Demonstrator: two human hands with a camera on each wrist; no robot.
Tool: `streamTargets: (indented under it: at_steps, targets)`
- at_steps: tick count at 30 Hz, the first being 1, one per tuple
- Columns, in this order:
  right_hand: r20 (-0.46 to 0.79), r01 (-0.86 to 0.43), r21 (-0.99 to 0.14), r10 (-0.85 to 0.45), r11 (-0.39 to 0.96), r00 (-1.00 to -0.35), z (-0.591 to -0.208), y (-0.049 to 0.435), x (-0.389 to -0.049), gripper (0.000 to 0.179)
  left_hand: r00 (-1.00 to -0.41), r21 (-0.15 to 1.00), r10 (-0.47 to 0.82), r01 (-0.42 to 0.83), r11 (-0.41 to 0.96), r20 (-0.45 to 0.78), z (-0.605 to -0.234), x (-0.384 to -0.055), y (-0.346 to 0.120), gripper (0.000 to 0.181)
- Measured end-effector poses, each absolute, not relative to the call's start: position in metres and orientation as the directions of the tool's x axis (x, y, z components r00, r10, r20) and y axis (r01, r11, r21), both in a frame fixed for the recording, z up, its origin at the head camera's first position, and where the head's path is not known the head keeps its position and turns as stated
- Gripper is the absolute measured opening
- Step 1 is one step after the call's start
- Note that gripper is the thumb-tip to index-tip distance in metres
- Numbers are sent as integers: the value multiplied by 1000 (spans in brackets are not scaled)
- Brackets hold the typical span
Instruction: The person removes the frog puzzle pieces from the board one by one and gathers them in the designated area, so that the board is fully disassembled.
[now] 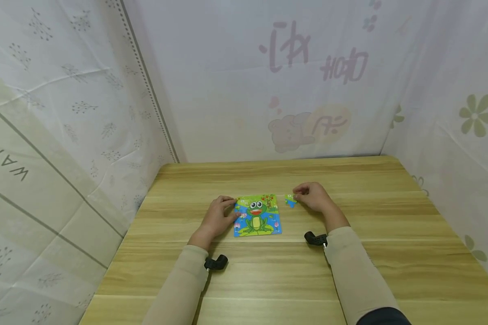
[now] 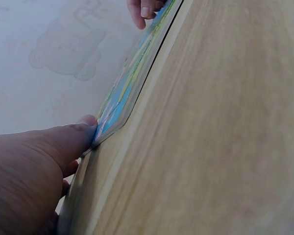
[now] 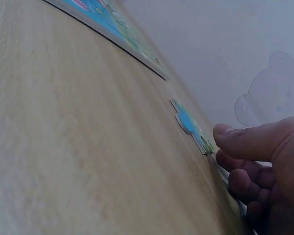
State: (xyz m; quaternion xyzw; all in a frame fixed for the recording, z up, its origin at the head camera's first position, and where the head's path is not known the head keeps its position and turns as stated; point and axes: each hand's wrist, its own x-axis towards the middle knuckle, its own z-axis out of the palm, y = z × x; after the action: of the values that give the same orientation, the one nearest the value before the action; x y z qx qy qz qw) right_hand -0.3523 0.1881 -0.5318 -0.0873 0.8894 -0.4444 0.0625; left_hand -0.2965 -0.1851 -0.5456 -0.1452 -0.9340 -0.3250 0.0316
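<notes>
A square frog puzzle (image 1: 257,221) in green and blue lies flat on the wooden table. At its left edge, my left hand (image 1: 217,216) holds it with the thumb on the printed face and the fingers along the side. In the left wrist view that thumb (image 2: 81,134) presses down beside the board's corner. To the right of the board, my right hand (image 1: 315,197) pinches a loose puzzle piece (image 1: 290,201) at its right end, close over the table. This blue and green piece (image 3: 188,122) shows a rounded tab in the right wrist view.
Wood-grain tabletop (image 1: 268,280) surrounds the puzzle. Printed cloth (image 1: 227,90) hangs behind the table's far edge and along both sides. A small black camera (image 1: 216,262) sits at the left wrist, and another black camera (image 1: 315,238) at the right.
</notes>
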Motion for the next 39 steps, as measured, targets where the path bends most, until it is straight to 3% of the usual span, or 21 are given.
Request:
streamTargets:
  at_steps: [20,39]
  targets:
    - [17,-148,-811,-231,565,-973,-525,180,-352,25,-957,599,243,287,747,155,-545,-296,-185,55]
    - [37,-244,-760,-335,602,-942,-514,132,-352,19,-961,605,235,273,748,143,-545,-296,-185,55]
